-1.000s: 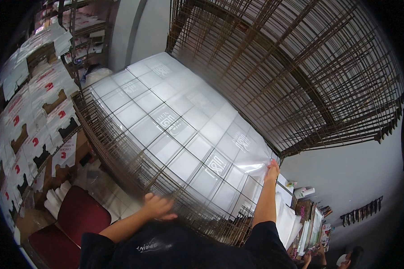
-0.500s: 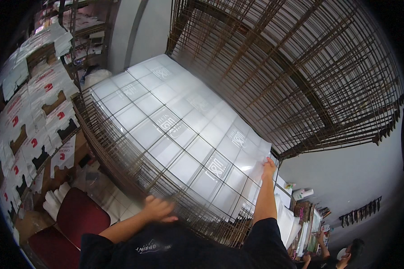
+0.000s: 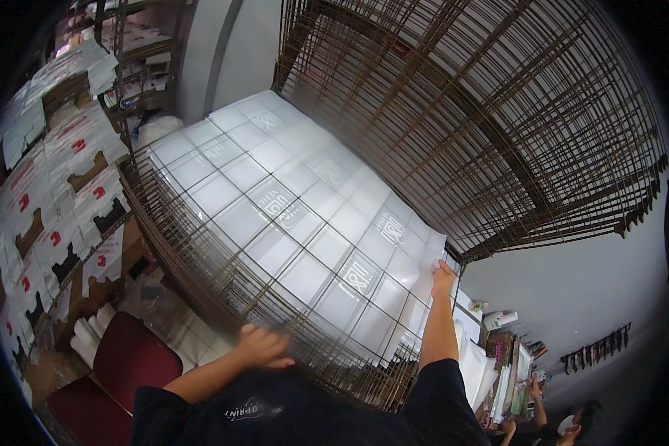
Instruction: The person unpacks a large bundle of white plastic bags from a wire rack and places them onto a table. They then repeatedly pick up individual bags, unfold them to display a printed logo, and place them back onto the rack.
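A large white printed sheet (image 3: 275, 186) lies flat on a wire drying rack shelf (image 3: 193, 245), its surface crossed by the grid of the wires. My right hand (image 3: 443, 273) reaches out to the sheet's far right corner and pinches its edge. My left hand (image 3: 262, 346) rests at the near front edge of the rack, fingers curled, blurred; I cannot tell whether it grips the frame. More wire shelves (image 3: 483, 111) are tilted up above the sheet.
Stacks of white die-cut cards with red marks (image 3: 44, 201) fill the left side. A dark red chair (image 3: 119, 372) stands at lower left. Papers and bottles sit on a table (image 3: 498, 349) at lower right, where another person (image 3: 565, 424) works.
My right hand has slid up and right along the sheet's corner. My left hand stays at the rack's front edge, shifting slightly.
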Demonstrator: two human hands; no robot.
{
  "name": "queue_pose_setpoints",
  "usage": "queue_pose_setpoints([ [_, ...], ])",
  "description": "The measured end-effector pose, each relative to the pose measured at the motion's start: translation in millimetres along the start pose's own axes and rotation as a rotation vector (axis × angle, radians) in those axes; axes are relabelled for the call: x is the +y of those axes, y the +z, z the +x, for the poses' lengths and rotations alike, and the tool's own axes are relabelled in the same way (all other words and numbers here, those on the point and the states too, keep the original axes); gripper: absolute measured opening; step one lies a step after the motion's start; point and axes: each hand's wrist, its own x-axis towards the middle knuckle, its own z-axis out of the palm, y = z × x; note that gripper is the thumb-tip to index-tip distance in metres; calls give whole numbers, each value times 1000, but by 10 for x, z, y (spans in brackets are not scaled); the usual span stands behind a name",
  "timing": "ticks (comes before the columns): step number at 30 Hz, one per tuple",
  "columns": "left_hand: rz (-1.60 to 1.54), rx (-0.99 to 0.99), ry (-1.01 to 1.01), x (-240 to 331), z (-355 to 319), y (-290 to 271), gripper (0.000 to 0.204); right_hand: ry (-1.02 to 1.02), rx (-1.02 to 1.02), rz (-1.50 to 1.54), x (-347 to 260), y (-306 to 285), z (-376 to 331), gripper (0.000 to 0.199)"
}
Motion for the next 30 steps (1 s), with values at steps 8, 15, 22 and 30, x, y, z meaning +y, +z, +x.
queue_pose_setpoints([
  [8, -4, 34, 39, -38, 85, 0, 52, -13, 26, -16, 119, 48, 36, 39],
  [15, 45, -29, 18, -7, 56, -42, 52, -308, 143, -164, 55, 50, -135, 38],
  [22, -27, -65, -23, 14, 78, -71, 53, -304, 141, -185, 81, -372, -347, 26],
  [30, 41, -121, 9, 12, 16, -29, 55, -689, -152, -743, -1055, -1083, -1098, 28],
])
